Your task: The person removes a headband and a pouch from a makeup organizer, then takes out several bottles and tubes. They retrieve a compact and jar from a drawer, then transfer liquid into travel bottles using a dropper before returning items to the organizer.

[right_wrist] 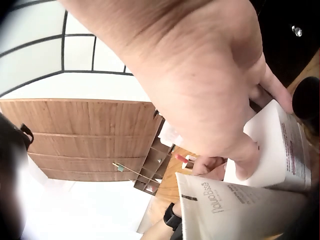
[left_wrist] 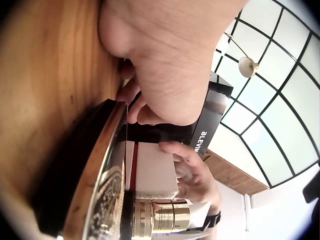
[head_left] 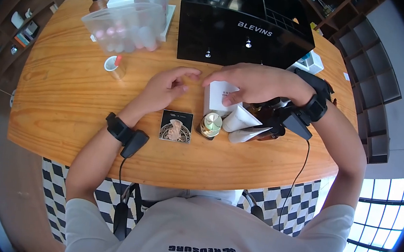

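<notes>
My right hand [head_left: 260, 85] holds a white box [head_left: 221, 98] by its upper part. In the right wrist view its thumb lies on the box's white face [right_wrist: 267, 145] and the fingers reach over the far side. My left hand [head_left: 164, 88] rests just left of the box, fingers loosely bent with nothing in them. Nearer me sits a black square case [head_left: 177, 116] with an ornate gold and pink design. Beside it stands a gold-capped bottle [head_left: 211, 125]. A white tube [head_left: 240, 119] and a second pale tube [head_left: 248, 134] lean to the right, against the box.
A black BLEVINS organizer [head_left: 221, 34] with drawers fills the back of the wooden table [head_left: 65, 111]. At back left are a clear bin [head_left: 123, 29] of pink and white items and pump bottles. A small white cup [head_left: 114, 68] holds something red. Dark bottles crowd under my right forearm.
</notes>
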`<state>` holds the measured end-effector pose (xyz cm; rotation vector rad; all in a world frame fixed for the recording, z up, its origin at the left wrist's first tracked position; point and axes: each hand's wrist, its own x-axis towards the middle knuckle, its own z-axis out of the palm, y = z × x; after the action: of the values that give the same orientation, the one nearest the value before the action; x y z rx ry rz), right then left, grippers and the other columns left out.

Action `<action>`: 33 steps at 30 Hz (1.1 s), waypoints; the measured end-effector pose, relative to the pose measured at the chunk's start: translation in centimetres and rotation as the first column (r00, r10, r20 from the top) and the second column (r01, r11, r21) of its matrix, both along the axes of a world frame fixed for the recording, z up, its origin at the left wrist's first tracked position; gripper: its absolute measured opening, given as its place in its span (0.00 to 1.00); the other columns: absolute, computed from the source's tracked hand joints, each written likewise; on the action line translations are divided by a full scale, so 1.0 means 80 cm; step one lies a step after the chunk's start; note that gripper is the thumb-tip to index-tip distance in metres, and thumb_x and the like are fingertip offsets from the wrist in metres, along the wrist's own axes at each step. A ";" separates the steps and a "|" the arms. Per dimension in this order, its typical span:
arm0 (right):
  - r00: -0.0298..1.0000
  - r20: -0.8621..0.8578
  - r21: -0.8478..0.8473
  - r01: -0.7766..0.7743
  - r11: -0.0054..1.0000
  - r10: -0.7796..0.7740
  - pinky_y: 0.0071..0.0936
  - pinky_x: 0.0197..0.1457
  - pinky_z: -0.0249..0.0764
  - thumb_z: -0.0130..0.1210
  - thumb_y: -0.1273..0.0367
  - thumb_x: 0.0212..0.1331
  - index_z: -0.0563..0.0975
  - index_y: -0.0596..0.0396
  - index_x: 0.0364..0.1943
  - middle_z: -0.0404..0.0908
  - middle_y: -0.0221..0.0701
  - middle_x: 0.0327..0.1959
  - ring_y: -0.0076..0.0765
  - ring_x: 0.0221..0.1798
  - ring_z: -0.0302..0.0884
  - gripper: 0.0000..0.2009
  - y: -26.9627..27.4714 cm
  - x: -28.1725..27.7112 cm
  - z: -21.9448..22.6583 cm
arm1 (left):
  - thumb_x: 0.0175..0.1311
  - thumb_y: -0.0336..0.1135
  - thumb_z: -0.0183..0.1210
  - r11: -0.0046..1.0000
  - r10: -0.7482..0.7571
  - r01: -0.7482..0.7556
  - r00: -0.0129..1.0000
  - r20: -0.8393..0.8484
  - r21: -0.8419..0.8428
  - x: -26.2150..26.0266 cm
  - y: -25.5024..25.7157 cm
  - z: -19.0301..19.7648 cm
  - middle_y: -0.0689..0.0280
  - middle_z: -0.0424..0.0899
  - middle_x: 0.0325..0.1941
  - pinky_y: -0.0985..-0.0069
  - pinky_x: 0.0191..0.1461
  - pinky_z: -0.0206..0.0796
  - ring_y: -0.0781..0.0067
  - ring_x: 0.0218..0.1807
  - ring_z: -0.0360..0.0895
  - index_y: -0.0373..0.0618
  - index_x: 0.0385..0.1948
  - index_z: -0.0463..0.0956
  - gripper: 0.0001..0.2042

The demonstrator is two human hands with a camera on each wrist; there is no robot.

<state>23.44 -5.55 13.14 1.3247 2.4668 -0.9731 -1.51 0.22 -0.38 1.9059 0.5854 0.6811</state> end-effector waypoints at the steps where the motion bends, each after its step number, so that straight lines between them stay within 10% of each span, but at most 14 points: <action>1: 1.000 -0.001 -0.001 0.002 1.000 -0.002 0.46 0.64 0.72 0.64 0.68 0.63 0.72 0.52 0.68 0.80 0.46 0.60 0.57 0.62 0.78 0.28 -0.001 0.000 0.001 | 0.65 0.19 0.58 1.000 -0.002 0.002 1.000 -0.001 -0.001 0.000 0.001 -0.001 0.69 0.86 0.51 0.79 0.44 0.70 0.79 0.34 0.70 0.47 0.62 0.78 0.23; 33: 0.994 0.068 -0.024 -0.080 0.997 0.081 0.46 0.60 0.74 0.67 0.64 0.62 0.73 0.46 0.66 0.83 0.46 0.56 0.56 0.60 0.79 0.27 -0.010 -0.006 0.004 | 0.66 0.23 0.59 0.998 -0.055 0.055 0.998 0.040 0.000 -0.001 0.007 -0.015 0.70 0.87 0.43 0.79 0.39 0.67 0.82 0.32 0.70 0.42 0.53 0.82 0.14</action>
<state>22.98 -6.38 13.48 1.2209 2.4312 -0.9178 -1.57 0.80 -1.59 1.8962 0.5066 0.6815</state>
